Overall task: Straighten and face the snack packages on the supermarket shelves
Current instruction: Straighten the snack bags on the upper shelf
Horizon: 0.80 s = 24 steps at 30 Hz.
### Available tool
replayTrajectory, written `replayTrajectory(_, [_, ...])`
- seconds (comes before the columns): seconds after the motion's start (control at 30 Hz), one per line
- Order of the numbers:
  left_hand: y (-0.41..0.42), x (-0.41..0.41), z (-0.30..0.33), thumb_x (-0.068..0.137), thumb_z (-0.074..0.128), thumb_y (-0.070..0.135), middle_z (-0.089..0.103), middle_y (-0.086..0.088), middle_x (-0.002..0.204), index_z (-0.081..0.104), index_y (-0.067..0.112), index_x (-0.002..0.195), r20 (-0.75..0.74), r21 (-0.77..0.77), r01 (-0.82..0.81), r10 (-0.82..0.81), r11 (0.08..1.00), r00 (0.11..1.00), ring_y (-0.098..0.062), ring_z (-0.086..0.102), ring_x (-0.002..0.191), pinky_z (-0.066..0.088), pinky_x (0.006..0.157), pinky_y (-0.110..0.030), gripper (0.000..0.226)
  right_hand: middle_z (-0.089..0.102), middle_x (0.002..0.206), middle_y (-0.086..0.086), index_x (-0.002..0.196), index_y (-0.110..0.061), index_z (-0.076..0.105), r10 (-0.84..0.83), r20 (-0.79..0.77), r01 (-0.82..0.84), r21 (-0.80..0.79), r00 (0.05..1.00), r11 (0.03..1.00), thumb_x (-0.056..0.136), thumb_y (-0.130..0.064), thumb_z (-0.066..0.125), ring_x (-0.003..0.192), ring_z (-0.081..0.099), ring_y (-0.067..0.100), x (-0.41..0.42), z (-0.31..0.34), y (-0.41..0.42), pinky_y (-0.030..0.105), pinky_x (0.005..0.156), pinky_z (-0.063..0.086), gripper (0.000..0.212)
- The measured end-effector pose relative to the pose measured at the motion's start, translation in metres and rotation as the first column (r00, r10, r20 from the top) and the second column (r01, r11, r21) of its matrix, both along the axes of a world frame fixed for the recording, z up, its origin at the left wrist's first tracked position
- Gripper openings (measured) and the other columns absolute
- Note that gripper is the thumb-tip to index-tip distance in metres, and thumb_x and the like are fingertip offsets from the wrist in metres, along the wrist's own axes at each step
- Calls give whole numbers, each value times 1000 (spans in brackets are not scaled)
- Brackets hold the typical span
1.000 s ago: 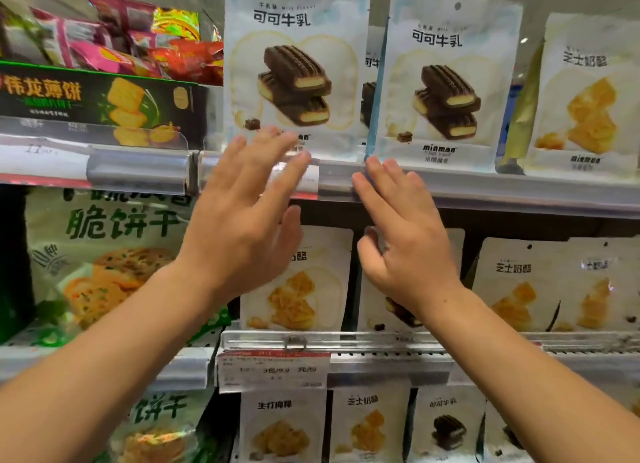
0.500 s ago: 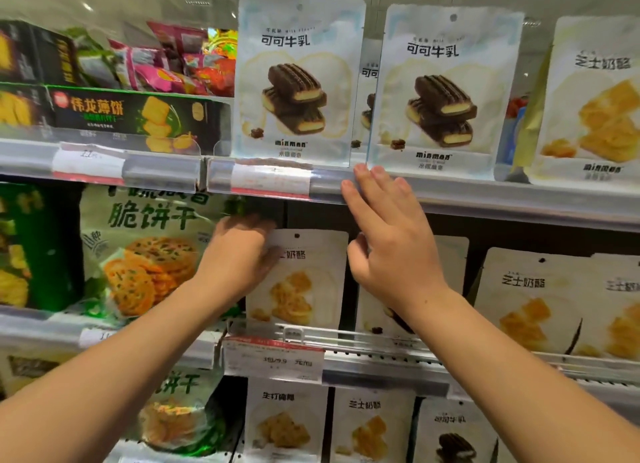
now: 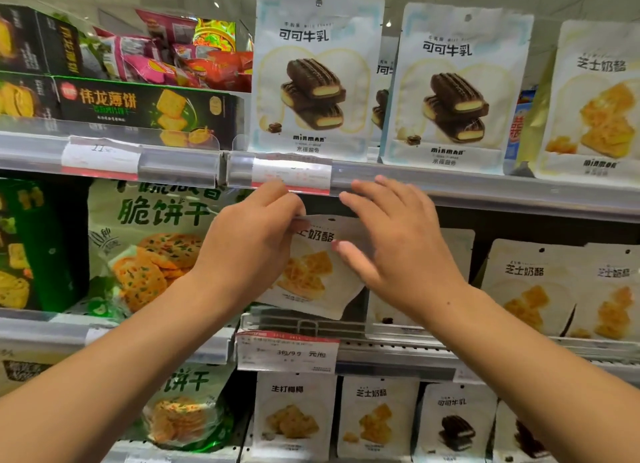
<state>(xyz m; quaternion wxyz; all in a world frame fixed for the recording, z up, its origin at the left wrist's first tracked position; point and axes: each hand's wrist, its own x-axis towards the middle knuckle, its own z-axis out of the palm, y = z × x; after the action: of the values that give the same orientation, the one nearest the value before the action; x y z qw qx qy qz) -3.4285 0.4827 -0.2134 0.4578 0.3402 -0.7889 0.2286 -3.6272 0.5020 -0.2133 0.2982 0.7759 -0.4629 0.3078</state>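
Glossy pouch: cream-white cheese pouch (image 3: 311, 268), flat and slick, printed with golden square crackers, sits on the middle shelf and tilts, its lower right corner hanging over the wire rail (image 3: 346, 327).
Left hand: my left hand (image 3: 249, 244) pinches that pouch at its upper left edge, fingers curled shut over the top, thumb tucked behind where I can't see it.
Right hand: my right hand (image 3: 398, 251) lies flat against the pouch's right side, fingers spread and straight, thumb pressing the printed face. No grip here, just a palm contact.
Top shelf: two tall cocoa pouches, left cocoa pouch (image 3: 317, 78) and right cocoa pouch (image 3: 457, 91), stand upright and face front, pale blue-white film with dark ridged biscuits pictured, a round hang hole at each top.
Beside them: another cream cheese pouch (image 3: 595, 105) at the far right, upright.
Shelf edge: clear plastic price strip (image 3: 291, 175), shiny and curved, just above my knuckles.
Left side: dark green cardboard box (image 3: 149, 109), long and rectangular, behind a clear lip; below it a big crinkly green cracker bag (image 3: 149, 244).
Middle shelf right: two more cheese pouches (image 3: 568, 289), side by side and overlapping slightly.
Price tag: white paper price tag (image 3: 287, 353) with a red top band, clipped to the rail below the held pouch.
Bottom row: small white pouches (image 3: 377, 417), upright, matte-looking.
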Motion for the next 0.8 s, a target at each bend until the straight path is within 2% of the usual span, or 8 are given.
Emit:
replayTrajectory(0.07, [6, -5, 8, 83, 64, 7, 59, -12, 81, 63, 2, 82, -29, -9, 48, -49, 999, 998, -38, 57, 64, 48, 50, -45, 5, 65, 116, 0, 120, -19, 62, 24, 67, -26, 34, 998, 999, 87, -37, 65, 110, 56, 22, 2, 16, 7, 40, 93, 41, 38])
replayTrajectory(0.13, [7, -13, 9, 80, 69, 2, 59, -11, 81, 63, 4, 81, -48, 20, 91, -90, 996, 995, -38, 57, 66, 49, 53, -45, 6, 68, 90, -5, 97, -22, 67, 14, 105, -20, 56, 994, 998, 87, -35, 66, 84, 60, 17, -4, 22, 17, 33, 71, 47, 17])
replayTrajectory(0.23, [5, -31, -6, 77, 70, 6, 59, -7, 81, 64, 7, 82, -37, 121, 227, -224, 966, 974, -34, 58, 72, 50, 58, -46, 8, 65, 69, -9, 80, -21, 68, -61, 132, 48, 104, 989, 993, 84, -33, 69, 64, 59, 14, -25, 11, 36, 29, 56, 45, 13])
replayTrajectory(0.33, [-1, -58, -27, 84, 67, 20, 61, 0, 84, 65, 12, 90, -61, 211, 378, -374, 902, 926, -24, 60, 77, 50, 63, -44, 10, 53, 57, -12, 71, -17, 66, -177, 200, 135, 208, 964, 969, 82, -34, 73, 56, 51, 11, -58, -7, 60, 27, 51, 41, 22])
replayTrajectory(0.47, [-8, -114, -58, 91, 64, 27, 61, 6, 82, 62, 18, 94, -121, 306, 476, -462, 825, 878, -16, 58, 75, 49, 66, -38, 9, 62, 61, -1, 68, -12, 63, -379, 204, 303, 323, 903, 897, 82, -35, 72, 60, 56, 17, -116, -30, 100, 30, 54, 41, 28])
replayTrajectory(0.57, [-1, -167, -78, 92, 61, 28, 56, 14, 74, 60, 21, 83, -99, 383, 522, -527, 763, 844, -9, 53, 70, 44, 62, -32, 12, 64, 67, -2, 73, -14, 64, -545, 184, 452, 380, 818, 807, 84, -39, 68, 65, 57, 15, -162, -43, 139, 32, 58, 43, 28])
replayTrajectory(0.67, [15, -220, -86, 93, 58, 34, 55, 17, 71, 62, 28, 82, -50, 454, 550, -596, 701, 801, -3, 54, 68, 45, 60, -26, 13, 59, 66, -11, 73, -21, 62, -678, 156, 580, 403, 719, 708, 85, -43, 65, 64, 53, 9, -204, -51, 181, 26, 55, 41, 25])
replayTrajectory(0.8, [43, -286, -85, 91, 53, 44, 55, 22, 69, 56, 40, 81, 8, 516, 590, -692, 621, 722, 5, 54, 67, 41, 58, -15, 12, 57, 64, -11, 67, -26, 56, -781, 184, 667, 427, 596, 610, 85, -42, 66, 62, 50, 8, -259, -58, 236, 26, 53, 37, 26])
